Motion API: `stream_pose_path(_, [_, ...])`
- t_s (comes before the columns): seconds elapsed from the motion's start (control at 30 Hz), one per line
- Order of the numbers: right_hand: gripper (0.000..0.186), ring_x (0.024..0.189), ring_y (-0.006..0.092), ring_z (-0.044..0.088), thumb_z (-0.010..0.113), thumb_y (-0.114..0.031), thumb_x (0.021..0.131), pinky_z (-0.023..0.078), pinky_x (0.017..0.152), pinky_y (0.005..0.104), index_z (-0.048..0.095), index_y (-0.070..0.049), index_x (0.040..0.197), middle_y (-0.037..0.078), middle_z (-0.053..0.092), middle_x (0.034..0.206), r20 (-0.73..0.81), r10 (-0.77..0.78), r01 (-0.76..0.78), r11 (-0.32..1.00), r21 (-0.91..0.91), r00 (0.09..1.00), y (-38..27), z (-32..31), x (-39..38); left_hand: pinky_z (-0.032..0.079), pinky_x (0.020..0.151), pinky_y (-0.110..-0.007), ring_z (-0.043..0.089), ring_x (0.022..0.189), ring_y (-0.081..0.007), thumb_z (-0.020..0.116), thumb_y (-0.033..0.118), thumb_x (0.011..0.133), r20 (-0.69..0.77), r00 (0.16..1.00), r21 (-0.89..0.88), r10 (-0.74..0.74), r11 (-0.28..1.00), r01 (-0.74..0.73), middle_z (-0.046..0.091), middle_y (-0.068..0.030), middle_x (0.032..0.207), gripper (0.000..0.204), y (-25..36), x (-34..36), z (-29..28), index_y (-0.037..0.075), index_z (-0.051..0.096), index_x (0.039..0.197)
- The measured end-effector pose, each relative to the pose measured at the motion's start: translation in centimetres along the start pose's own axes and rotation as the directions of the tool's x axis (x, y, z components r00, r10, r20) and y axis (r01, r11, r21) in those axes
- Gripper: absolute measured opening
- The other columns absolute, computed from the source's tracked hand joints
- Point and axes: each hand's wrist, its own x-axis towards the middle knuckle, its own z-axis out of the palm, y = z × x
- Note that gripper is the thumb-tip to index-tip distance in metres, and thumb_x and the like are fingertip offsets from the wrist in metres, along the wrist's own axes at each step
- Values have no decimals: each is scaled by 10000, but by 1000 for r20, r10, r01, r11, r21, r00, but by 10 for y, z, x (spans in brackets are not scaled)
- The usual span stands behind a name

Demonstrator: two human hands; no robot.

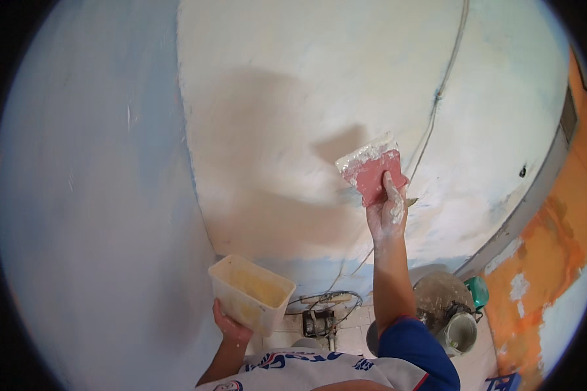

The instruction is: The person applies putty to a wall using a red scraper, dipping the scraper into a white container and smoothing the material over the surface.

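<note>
My right hand (392,205), smeared with white, grips a red putty knife (374,178) by its body. White putty coats the knife's wide edge, which is raised toward the pale wall (261,124); whether it touches the wall I cannot tell. Low on the left, my left hand (233,326) holds a cream rectangular plastic tub (241,306) from its side and underneath. The tub is tilted, and its inside looks yellowish with residue on the walls.
A cable (432,120) runs down the wall. On the tiled floor are a dark motor-like device (318,322) with hoses, a round stained lid or table (442,293), a metal bucket (460,332) and a green container (478,292). An orange patchy wall (535,260) stands at right.
</note>
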Motion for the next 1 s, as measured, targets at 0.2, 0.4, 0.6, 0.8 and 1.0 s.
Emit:
stream_pose_path(0.2, [316, 1014, 182, 658, 599, -152, 1026, 534, 715, 325, 550, -74, 1329, 57, 665, 1197, 14, -128, 129, 983, -129, 992, -24, 11, 47, 322, 1180, -545, 402, 1423, -340, 496, 737, 896, -27, 999, -46, 19, 999, -20, 408, -72, 1566, 879, 13, -17, -6, 208, 327, 1576])
stream_pose_path(0.4, [354, 1053, 214, 673, 593, -141, 1023, 566, 763, 336, 534, -67, 1365, 82, 668, 1222, 17, -105, 106, 985, -136, 994, -25, 5, 26, 302, 1187, -539, 382, 1433, -327, 466, 786, 889, -51, 998, -55, -23, 998, 20, 358, -51, 1600, 916, 4, -15, -24, 214, 305, 1586])
stream_pose_path(0.6, [418, 1144, 259, 655, 590, -144, 1020, 562, 979, 407, 474, -54, 1411, 117, 636, 1273, 67, 160, -162, 986, 38, 985, -19, -29, -32, 324, 1173, -549, 400, 1423, -329, 471, 766, 899, -83, 997, -76, 1, 997, -8, 365, -54, 1596, 889, -20, -15, -12, 210, 322, 1576])
stream_pose_path(0.8, [410, 1162, 273, 655, 613, -121, 995, 554, 1006, 423, 503, -38, 1381, 127, 636, 1283, -61, 519, -499, 842, 204, 852, -34, -100, -102, 365, 1146, -586, 425, 1406, -383, 452, 762, 903, -53, 994, 90, 97, 992, -92, 371, -93, 1589, 893, -81, -41, 11, 194, 319, 1579])
stream_pose_path(1.0, [381, 1133, 251, 664, 629, -122, 982, 558, 995, 409, 525, -34, 1337, 117, 644, 1253, -155, 675, -627, 732, 267, 722, -70, -171, -167, 357, 1152, -585, 438, 1397, -398, 433, 767, 899, -230, 973, 134, -22, 989, 55, 367, -94, 1598, 909, -164, -92, -5, 174, 324, 1579])
